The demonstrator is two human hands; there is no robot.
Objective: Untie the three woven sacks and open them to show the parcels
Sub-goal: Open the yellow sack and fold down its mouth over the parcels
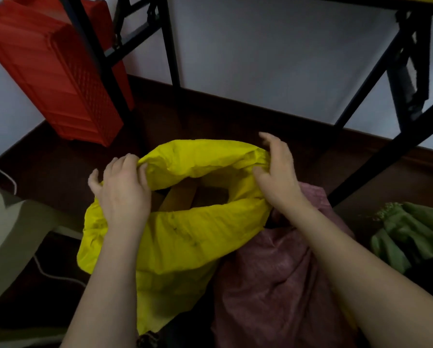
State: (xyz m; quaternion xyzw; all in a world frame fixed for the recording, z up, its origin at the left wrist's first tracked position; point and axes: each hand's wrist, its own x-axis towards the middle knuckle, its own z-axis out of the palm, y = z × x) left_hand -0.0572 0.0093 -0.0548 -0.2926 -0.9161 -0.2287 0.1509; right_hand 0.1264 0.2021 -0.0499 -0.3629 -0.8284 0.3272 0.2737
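- Yellow sack (175, 237) stands on the dark floor (47, 177), mouth open, brown parcels (185, 194) visible inside.
- Left hand (122, 194) and right hand (278, 177) pinch opposite sides of the rolled rim.
- Pink sack (273, 285) touches it under the right forearm; green sack (411, 234) lies further right.
- Red crate (59, 71) and black table legs (170, 46) stand beyond the hands.

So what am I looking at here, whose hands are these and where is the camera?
There is no machine: a person wears one camera on the head, looking down at their own bare hands. The left hand and right hand each grip the rim of a yellow sack, pulling its mouth open; brown parcels show inside. A pink sack lies beside it and a green sack further right, all on a dark floor. A red crate leans against the wall.
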